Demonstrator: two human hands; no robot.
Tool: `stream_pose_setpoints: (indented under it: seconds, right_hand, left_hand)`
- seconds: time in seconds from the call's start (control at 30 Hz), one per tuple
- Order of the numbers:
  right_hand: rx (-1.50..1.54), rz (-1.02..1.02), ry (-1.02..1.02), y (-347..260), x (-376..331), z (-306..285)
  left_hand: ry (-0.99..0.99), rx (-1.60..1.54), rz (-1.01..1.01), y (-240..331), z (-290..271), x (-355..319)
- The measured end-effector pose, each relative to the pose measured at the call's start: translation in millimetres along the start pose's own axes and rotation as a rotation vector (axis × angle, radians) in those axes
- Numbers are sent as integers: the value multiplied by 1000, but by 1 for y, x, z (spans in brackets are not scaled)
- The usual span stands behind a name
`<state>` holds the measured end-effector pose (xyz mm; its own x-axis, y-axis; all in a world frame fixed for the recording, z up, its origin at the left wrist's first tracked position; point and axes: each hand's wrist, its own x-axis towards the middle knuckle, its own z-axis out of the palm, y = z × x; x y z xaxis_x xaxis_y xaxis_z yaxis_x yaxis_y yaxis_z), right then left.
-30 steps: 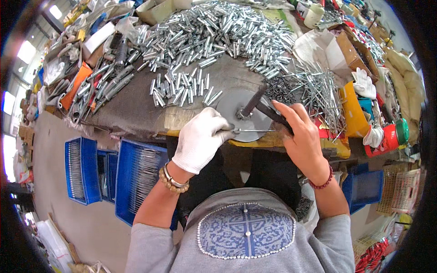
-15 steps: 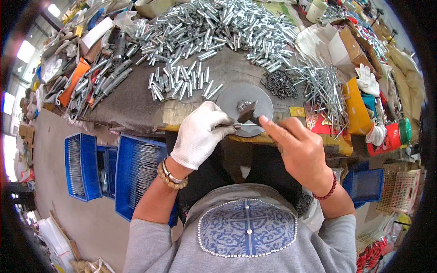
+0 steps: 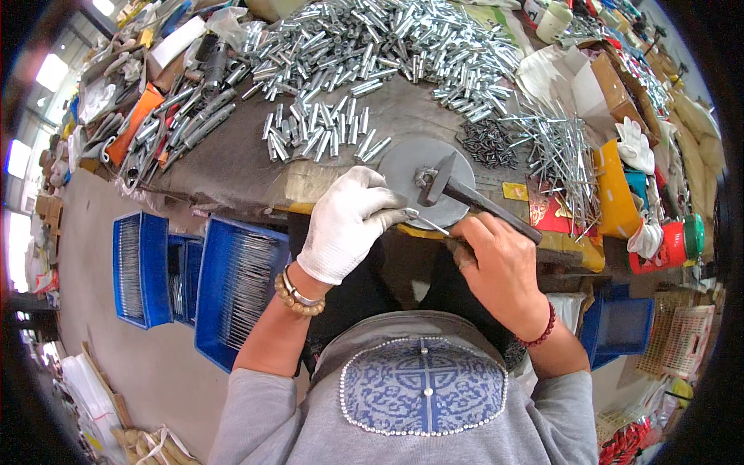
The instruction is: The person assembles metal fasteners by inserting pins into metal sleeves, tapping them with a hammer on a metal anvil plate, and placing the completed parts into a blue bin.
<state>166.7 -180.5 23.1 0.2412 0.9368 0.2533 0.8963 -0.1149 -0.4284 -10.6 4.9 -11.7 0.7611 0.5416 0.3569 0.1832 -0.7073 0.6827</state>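
10-ish: flat bright-orange strip (image 3: pixel 138 128) in clutter, w/ oblong white box (image 3: pixel 177 48) just above. 1-ish: rounded off-white plastic bottle (image 3: pixel 552 25). 2: open brown cardboard box (image 3: pixel 614 84). Btwn 2 & 3: white knit glove (image 3: pixel 635 146), nr curved yellow plastic tub (image 3: pixel 616 198); also red card w/ gold pattern (image 3: pixel 546 211), lying flat. 3: red container w/ green lid (image 3: pixel 657 249). Btwn 3 & 4: blue plastic crate (image 3: pixel 624 329), beside cream mesh plastic basket (image 3: pixel 688 333). Past 4: bright-red bundle (image 3: pixel 626 442), too blurry to ID. Approx 8: white sheet-like bundle (image 3: pixel 85 395) on smooth grey floor (image 3: pixel 174 372). Just below 9: deep blue plastic crate (image 3: pixel 157 271), upright.
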Motion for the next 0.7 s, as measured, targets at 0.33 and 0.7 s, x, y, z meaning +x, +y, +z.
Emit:
stream_pose_setpoints:
  seconds: [0.33, 0.7]
  right_hand:
    - [983, 590, -456, -14, -9, 11]
    - [1156, 621, -514, -31, -18, 34]
  left_hand:
    - [229, -480, -514, 40, 35, -47]
    - [183, -836, -714, 38, 28, -49]
